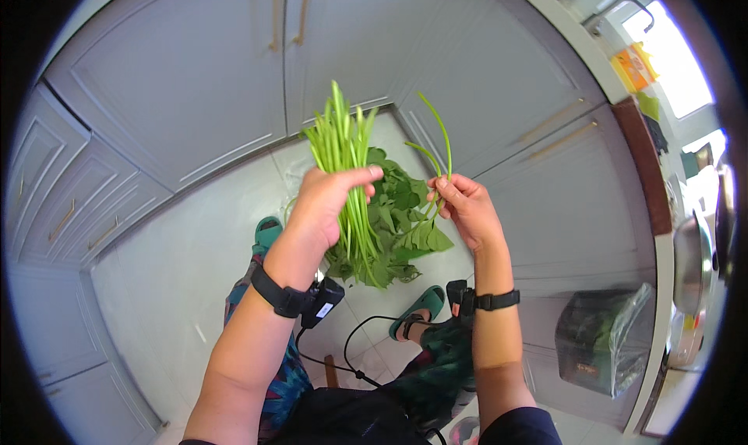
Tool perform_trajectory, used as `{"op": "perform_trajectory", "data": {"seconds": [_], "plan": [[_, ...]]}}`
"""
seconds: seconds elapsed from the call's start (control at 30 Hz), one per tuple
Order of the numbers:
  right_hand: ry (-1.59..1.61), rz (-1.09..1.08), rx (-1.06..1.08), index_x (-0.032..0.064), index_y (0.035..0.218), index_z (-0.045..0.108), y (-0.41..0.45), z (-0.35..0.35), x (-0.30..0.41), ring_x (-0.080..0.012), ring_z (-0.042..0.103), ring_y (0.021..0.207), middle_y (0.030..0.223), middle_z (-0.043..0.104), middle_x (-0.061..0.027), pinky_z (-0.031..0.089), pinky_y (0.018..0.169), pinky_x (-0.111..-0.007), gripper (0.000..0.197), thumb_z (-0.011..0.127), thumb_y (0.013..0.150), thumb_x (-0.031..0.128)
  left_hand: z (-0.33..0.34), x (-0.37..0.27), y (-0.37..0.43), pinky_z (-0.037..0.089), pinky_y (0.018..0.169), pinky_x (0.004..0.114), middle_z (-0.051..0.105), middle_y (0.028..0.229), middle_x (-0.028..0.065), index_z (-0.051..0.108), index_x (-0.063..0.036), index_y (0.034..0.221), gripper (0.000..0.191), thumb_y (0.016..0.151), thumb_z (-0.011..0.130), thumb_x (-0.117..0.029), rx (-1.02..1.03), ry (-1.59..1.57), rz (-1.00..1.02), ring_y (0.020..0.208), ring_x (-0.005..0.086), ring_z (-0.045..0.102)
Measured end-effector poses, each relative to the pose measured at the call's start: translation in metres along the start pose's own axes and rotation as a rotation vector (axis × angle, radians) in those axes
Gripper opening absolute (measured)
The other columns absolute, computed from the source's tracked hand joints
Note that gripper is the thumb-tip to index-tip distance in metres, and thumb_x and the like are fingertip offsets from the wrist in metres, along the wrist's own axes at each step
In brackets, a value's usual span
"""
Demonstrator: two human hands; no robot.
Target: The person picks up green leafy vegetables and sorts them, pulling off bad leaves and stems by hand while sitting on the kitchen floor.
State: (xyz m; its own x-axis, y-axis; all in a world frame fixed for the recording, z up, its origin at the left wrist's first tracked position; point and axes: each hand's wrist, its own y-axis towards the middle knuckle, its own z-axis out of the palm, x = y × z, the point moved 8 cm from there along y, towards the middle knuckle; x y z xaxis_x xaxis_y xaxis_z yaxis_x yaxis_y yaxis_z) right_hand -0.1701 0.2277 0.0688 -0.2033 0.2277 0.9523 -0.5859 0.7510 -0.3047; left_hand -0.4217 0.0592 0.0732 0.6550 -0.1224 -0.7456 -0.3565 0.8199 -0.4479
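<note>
My left hand [330, 202] is closed around a thick bundle of long green stems [342, 141], their cut ends pointing away from me. Between the thumb and fingers of my right hand [464, 205] are two thin green stems [445, 135] with broad leaves [429, 237] hanging at their lower end. Below and between both hands is a heap of dark green leafy greens [400, 194] over the floor. The leaves partly hide what they lie on, and I cannot tell where the bundle's lower ends stop among them.
Grey cabinets [193, 77] surround the pale tiled floor [169, 281]. A dark bin with a plastic liner [602, 340] hangs at the right cabinets. The counter at right holds a metal bowl [692, 264]. Cables [350, 357] run from my wrist straps. Green slippers [423, 308] are on my feet.
</note>
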Motion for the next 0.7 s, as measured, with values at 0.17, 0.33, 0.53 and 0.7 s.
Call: {"op": "perform_trajectory", "data": {"seconds": [0.17, 0.33, 0.53, 0.7], "plan": [[0.085, -0.16, -0.141, 0.0013, 0.128, 0.092, -0.024, 0.027, 0.015, -0.0077, 0.067, 0.08, 0.102, 0.088, -0.004, 0.053, 0.072, -0.026, 0.027, 0.088, 0.121, 0.028, 0.035, 0.042, 0.001, 0.061, 0.085, 0.037, 0.086, 0.102, 0.0059, 0.088, -0.0037, 0.118, 0.026, 0.098, 0.103, -0.009, 0.246, 0.2, -0.079, 0.091, 0.019, 0.079], [0.114, -0.149, -0.13, 0.0008, 0.127, 0.092, -0.017, 0.047, 0.019, -0.0088, 0.07, 0.083, 0.101, 0.087, -0.0036, 0.056, 0.075, -0.028, 0.026, 0.085, 0.122, 0.025, 0.053, 0.036, -0.002, 0.062, 0.084, 0.037, 0.086, 0.106, 0.0046, 0.086, -0.0017, 0.128, 0.031, 0.1, 0.1, -0.004, 0.358, 0.175, -0.075, 0.09, 0.018, 0.078], [0.341, -0.222, -0.355, -0.0019, 0.134, 0.083, -0.042, -0.026, 0.003, -0.0151, 0.073, 0.085, 0.089, 0.072, 0.0014, 0.065, 0.09, -0.034, 0.036, 0.068, 0.133, 0.03, 0.024, 0.034, 0.027, 0.065, 0.081, 0.037, 0.086, 0.099, 0.0056, 0.087, -0.0026, 0.125, 0.031, 0.1, 0.103, -0.013, 0.202, 0.096, -0.068, 0.087, 0.0197, 0.081], [0.211, -0.08, -0.302, 0.0024, 0.133, 0.082, -0.062, -0.051, 0.004, -0.0097, 0.067, 0.085, 0.109, 0.08, 0.0005, 0.06, 0.083, -0.031, 0.03, 0.076, 0.127, 0.032, 0.005, 0.029, 0.053, 0.068, 0.082, 0.04, 0.085, 0.095, 0.0061, 0.086, -0.0023, 0.126, 0.024, 0.107, 0.097, -0.013, 0.121, -0.171, -0.08, 0.086, 0.0228, 0.081]]}}
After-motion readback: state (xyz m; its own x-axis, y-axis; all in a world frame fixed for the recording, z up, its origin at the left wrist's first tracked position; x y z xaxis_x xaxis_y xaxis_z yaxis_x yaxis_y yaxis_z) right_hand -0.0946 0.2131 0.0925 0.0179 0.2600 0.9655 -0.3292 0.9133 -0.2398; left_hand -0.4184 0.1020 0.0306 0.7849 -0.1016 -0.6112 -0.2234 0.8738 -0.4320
